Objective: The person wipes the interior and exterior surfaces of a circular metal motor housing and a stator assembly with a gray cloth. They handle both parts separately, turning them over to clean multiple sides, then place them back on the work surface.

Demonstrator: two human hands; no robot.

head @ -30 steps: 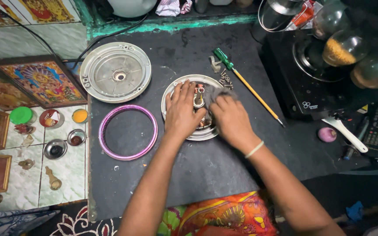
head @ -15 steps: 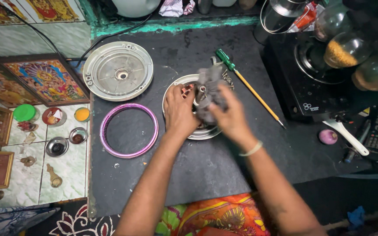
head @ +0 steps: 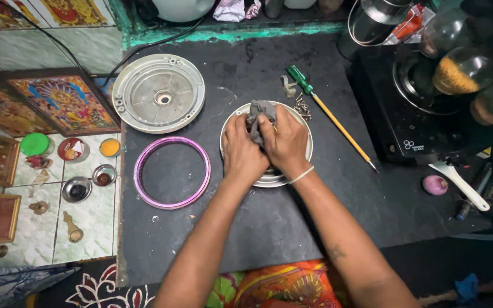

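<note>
Grey rag [head: 258, 117] is squeezed in both hands, left hand [head: 242, 151] & right hand [head: 285, 142], on top of round metal part [head: 303, 128] mid black mat [head: 246, 228]; push too hard & part may slide, knocking small screws [head: 302, 107] away.

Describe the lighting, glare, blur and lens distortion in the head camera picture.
Head view: light is soft and even over the dark mat, with only faint shadows. Mild glare shows on the round metal cover and the glass jars at upper right. The left hand and right hand, both on the grey cloth, look sharp. Edges bow slightly from the wide lens; the right corners fall dark.
</note>
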